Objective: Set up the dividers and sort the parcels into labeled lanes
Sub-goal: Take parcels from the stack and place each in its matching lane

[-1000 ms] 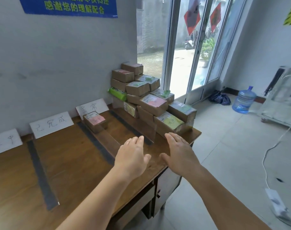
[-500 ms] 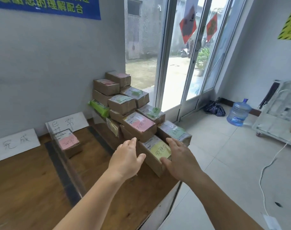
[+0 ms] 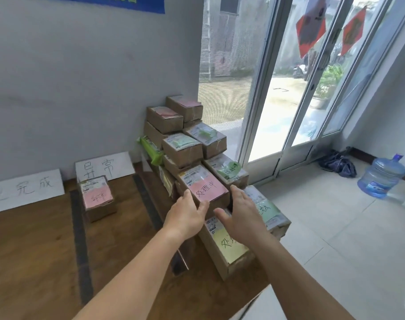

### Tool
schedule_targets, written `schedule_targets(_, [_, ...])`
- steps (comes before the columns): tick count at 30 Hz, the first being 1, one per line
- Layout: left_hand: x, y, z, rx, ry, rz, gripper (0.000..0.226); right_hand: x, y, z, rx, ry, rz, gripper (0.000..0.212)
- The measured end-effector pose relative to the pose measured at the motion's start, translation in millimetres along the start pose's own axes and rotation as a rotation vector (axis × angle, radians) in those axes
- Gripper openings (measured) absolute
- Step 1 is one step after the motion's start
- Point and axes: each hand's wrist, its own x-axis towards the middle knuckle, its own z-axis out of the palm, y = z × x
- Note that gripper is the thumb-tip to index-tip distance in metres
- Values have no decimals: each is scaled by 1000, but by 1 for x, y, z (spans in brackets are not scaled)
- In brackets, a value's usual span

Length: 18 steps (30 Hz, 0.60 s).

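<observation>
Stacked cardboard parcels (image 3: 185, 139), matt brown and box-shaped with taped seams and printed shipping labels, occupy the right end of a wooden table (image 3: 35, 250) with a visible dark grain. The stack rises in steps toward the grey wall. Coloured paper slips, pink, green and yellow, are stuck on the lids. The parcel with a pink handwritten slip (image 3: 202, 188) sits on the near face of the stack, between the two hands. The left hand (image 3: 185, 213) has fingers extended and lies against that parcel's left edge; the right hand (image 3: 240, 209) has fingers extended at its right edge, over a green-slipped parcel (image 3: 266, 209). Neither hand is curled round anything. Below the wrists lies a yellow-slipped parcel (image 3: 227, 248). One single parcel with a pink slip (image 3: 97, 197) stands apart in a lane bounded by two dark flat divider strips (image 3: 79, 239), in front of a white handwritten card (image 3: 104, 167) leaning on the wall.
</observation>
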Motion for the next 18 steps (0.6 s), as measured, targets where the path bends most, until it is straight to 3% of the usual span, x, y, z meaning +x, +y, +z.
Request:
schedule_targets(8, [10, 20, 14, -66, 65, -193, 54, 38, 20, 2, 29, -111, -51, 77])
schedule_targets(18, [-3, 36, 27, -201, 241, -229, 43, 40, 32, 3, 205, -120, -129, 62])
